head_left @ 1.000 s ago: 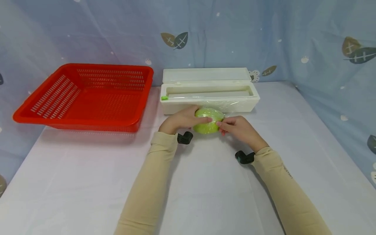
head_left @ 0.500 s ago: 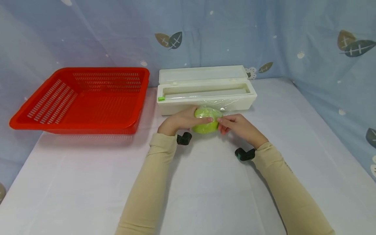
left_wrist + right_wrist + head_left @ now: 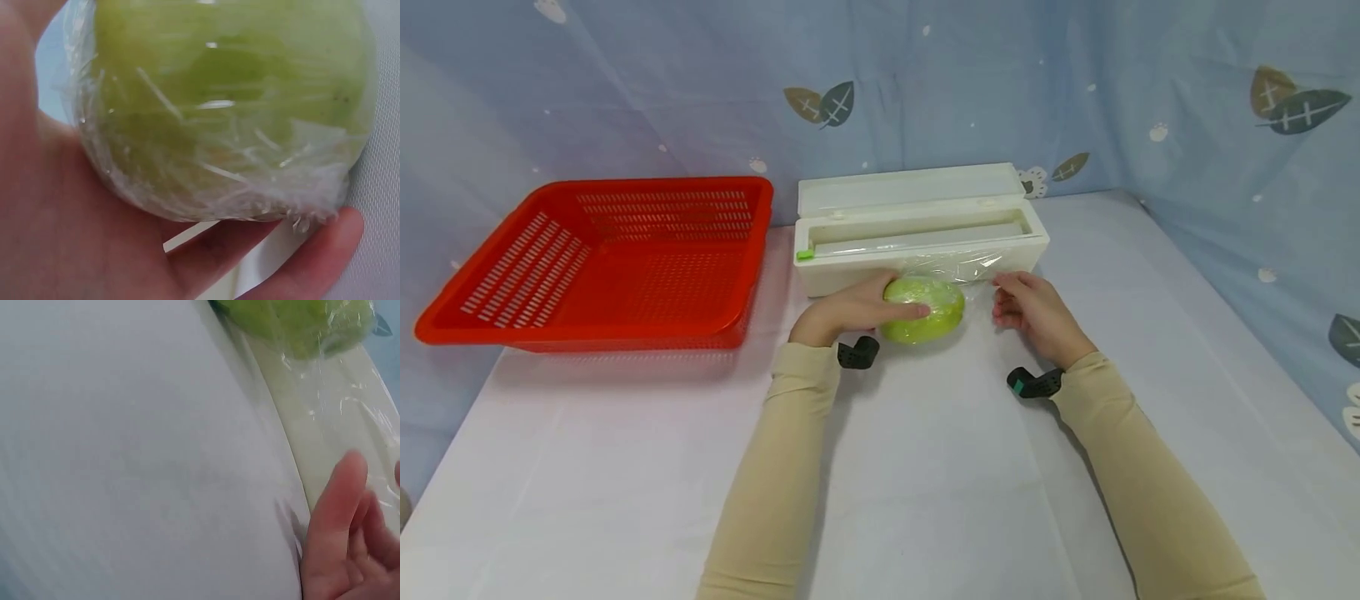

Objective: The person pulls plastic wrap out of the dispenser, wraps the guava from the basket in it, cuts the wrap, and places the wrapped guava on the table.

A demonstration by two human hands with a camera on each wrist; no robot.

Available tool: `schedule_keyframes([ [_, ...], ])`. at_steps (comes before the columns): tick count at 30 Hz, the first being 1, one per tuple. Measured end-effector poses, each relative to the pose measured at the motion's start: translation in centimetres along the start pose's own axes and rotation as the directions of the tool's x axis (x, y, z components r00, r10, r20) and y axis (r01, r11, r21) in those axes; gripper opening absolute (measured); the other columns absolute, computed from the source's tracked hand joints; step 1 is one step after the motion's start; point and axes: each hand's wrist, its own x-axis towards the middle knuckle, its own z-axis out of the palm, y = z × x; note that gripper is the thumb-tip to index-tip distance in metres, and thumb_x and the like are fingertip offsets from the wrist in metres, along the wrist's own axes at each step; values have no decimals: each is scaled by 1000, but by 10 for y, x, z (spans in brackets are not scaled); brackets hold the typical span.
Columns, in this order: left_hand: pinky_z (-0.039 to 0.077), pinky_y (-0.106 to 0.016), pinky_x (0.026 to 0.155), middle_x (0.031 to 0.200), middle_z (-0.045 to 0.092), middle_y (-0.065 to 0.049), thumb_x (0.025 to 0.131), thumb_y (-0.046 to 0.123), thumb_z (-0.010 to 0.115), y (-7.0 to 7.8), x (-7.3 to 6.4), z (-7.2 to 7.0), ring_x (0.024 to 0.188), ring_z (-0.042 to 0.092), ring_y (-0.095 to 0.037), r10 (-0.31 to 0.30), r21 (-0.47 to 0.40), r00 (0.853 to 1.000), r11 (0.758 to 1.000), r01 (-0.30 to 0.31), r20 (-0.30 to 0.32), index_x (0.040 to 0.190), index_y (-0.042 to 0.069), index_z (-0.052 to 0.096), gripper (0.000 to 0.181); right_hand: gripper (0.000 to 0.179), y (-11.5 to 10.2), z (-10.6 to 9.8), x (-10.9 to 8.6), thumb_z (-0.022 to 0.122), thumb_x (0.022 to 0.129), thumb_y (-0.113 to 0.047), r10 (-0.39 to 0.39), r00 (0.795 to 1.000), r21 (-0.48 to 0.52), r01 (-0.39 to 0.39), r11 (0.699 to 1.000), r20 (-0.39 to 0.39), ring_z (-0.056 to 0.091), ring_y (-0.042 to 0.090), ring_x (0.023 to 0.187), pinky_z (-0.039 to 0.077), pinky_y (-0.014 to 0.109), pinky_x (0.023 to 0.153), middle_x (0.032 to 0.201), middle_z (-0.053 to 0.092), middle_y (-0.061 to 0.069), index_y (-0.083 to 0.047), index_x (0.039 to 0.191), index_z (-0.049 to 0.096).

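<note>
A yellow-green fruit (image 3: 922,310) wrapped in clear plastic film lies on the white cloth, just in front of the white wrap box (image 3: 917,265). My left hand (image 3: 861,307) grips it from the left, thumb across the front and fingertips beneath it in the left wrist view. Film (image 3: 973,265) stretches from the fruit over the box's front. My right hand (image 3: 1036,315) is off the fruit, at the film's right edge. In the right wrist view its thumb (image 3: 340,487) stands apart from the loosely bent fingers, with film behind them.
The box's lid (image 3: 910,190) is tipped back, showing a roll (image 3: 917,239) inside; a small green slider (image 3: 806,255) sits at its left end. A red slotted basket (image 3: 733,321) stands to the left. A patterned curtain hangs behind.
My right hand has come away from the fruit's right side and shifted right, to the film's edge. The left hand keeps its grip on the fruit. The view has shifted slightly.
</note>
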Motion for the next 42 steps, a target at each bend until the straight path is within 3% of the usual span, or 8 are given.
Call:
schedule_keyframes([
  [4,45,-31,71,112,45,-2,73,53,63,-2,0,-1,97,45,-18,4,8,1000,1000,-4,8,119,14,39,65,42,-1,-3,0,48,92,-32,8,999,22,-7,1000,-46,59,17,82,49,24,63,101,47,12,0,116,39],
  [8,45,-31,72,110,46,-3,74,53,63,-4,3,-2,96,46,-18,25,43,1000,999,-26,15,117,13,40,62,45,-1,-4,-1,48,91,-36,-18,1000,10,18,1000,25,58,21,95,49,24,64,112,50,12,-3,121,39],
  [13,38,-31,82,109,48,-2,74,52,64,-6,4,-2,99,44,-16,60,68,998,996,-61,18,117,14,42,61,46,0,-3,0,49,91,-33,-28,996,-43,32,999,88,58,14,76,46,22,58,91,59,6,0,123,44],
  [18,38,-31,83,108,48,-1,73,54,63,-6,4,-3,99,44,-16,56,71,998,996,-57,22,116,15,42,62,45,1,-1,1,51,90,-34,-36,997,-76,40,996,62,53,10,64,45,21,54,76,53,1,3,116,50],
  [26,37,-30,85,108,49,0,74,55,62,-8,6,-2,100,44,-14,57,86,998,995,-59,25,117,17,41,61,34,0,6,0,49,92,-27,-64,998,36,65,997,-28,55,13,72,49,26,65,84,55,4,2,109,52],
  [34,35,-32,88,112,46,-1,73,57,62,-7,5,-2,103,43,-16,18,61,1000,998,-20,22,120,15,38,68,38,-3,19,-2,46,94,-24,-44,998,-59,46,997,47,50,12,57,46,23,54,69,44,3,3,120,48],
  [38,36,-31,86,111,46,-2,74,56,60,-4,5,0,101,43,-17,20,86,1000,996,-20,3,118,13,39,65,33,-5,22,-4,44,95,-21,-82,996,-56,84,995,33,45,12,56,42,21,52,67,43,3,0,118,52],
  [42,36,-31,87,111,46,-2,75,56,60,-3,6,1,102,43,-16,22,101,1000,995,-20,-12,120,13,38,66,33,-7,25,-8,44,95,-24,-150,989,-117,149,982,1,46,13,58,43,22,54,69,46,5,-3,117,55],
])
